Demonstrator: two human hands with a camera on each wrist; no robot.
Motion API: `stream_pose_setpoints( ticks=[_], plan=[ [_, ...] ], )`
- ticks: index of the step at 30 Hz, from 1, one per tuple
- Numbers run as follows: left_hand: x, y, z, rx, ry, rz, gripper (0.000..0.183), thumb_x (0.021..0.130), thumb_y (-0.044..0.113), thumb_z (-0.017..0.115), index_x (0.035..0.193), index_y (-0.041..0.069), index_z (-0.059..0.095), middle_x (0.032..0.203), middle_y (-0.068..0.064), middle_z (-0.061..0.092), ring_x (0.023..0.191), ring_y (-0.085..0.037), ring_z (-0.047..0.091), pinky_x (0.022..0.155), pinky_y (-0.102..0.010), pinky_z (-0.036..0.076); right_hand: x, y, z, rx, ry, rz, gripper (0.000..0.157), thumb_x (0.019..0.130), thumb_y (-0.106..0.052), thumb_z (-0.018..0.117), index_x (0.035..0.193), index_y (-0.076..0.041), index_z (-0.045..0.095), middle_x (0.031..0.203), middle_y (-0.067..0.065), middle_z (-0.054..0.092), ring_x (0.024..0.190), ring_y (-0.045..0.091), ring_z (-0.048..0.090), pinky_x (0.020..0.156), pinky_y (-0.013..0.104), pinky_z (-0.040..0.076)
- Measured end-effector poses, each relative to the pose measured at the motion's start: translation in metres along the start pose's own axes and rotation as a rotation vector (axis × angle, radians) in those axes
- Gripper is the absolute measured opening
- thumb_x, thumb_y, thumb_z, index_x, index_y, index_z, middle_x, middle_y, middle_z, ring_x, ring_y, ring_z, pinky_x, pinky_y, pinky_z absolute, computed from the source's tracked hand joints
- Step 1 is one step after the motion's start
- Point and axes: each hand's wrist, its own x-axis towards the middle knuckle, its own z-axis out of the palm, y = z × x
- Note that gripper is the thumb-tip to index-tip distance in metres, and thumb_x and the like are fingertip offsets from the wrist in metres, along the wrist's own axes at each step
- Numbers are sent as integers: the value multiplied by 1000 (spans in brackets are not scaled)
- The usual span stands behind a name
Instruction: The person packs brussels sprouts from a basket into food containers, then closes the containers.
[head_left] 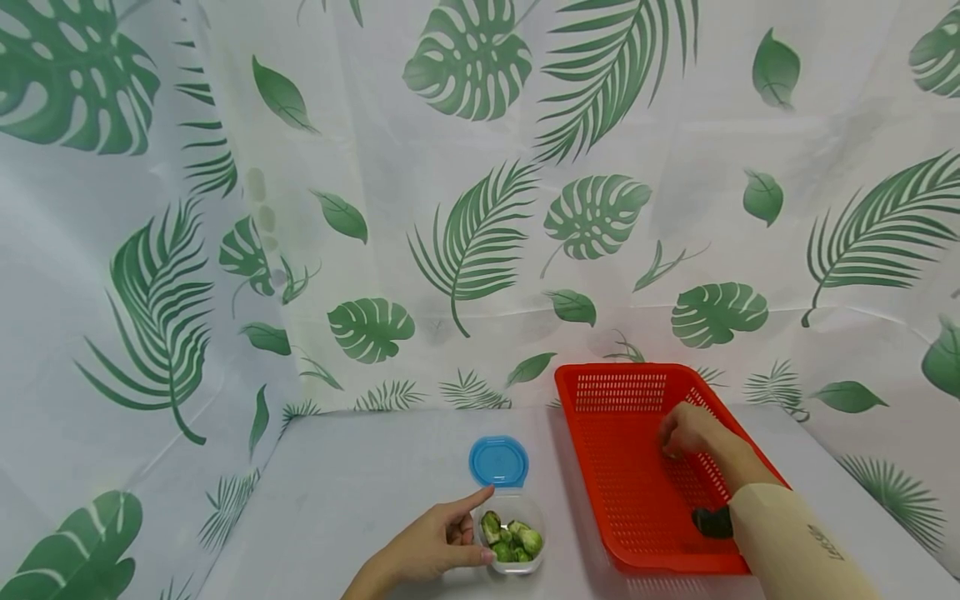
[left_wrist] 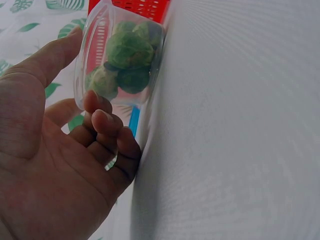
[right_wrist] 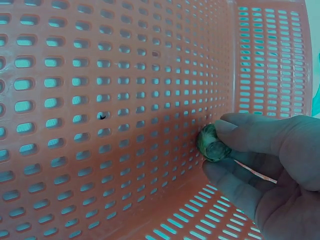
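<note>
A small clear plastic container (head_left: 517, 568) holds several green Brussels sprouts (head_left: 517, 542). My left hand (head_left: 431, 542) is at the container's left side, thumb by the front rim and index finger stretched along the back. Its other fingers are curled beside the container wall in the left wrist view. Inside the red basket (head_left: 615, 467), my right hand (head_left: 686, 431) pinches a Brussels sprout (right_wrist: 212, 144) between thumb and fingers, close to the basket's perforated surface. From the head view that sprout is mostly hidden by the hand.
A blue lid (head_left: 498, 461) lies on the white table (head_left: 375, 483) just behind the container. The basket's raised rim stands to the container's right. Under the right forearm a black object (head_left: 712, 522) shows; I cannot tell what it is. A leaf-patterned sheet (head_left: 465, 250) hangs behind the table.
</note>
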Motion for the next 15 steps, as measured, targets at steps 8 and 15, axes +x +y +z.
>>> stream_pose_setpoints(
  ticks=[8,15],
  plan=[
    [0,0,0,-2,0,-2,82,97,22,76,164,12,31,83,5,56,61,-1,40,56,-15,35,2,1,0,-11,-33,12,21,87,-3,79,108,1,78,97,10,72,83,25,63,85,53,61],
    [0,0,0,5,5,0,82,97,22,76,164,12,31,83,5,57,61,-1,41,56,-16,36,2,2,1,34,-15,20,24,85,-2,80,108,2,78,98,12,72,84,26,65,82,54,62]
  ],
)
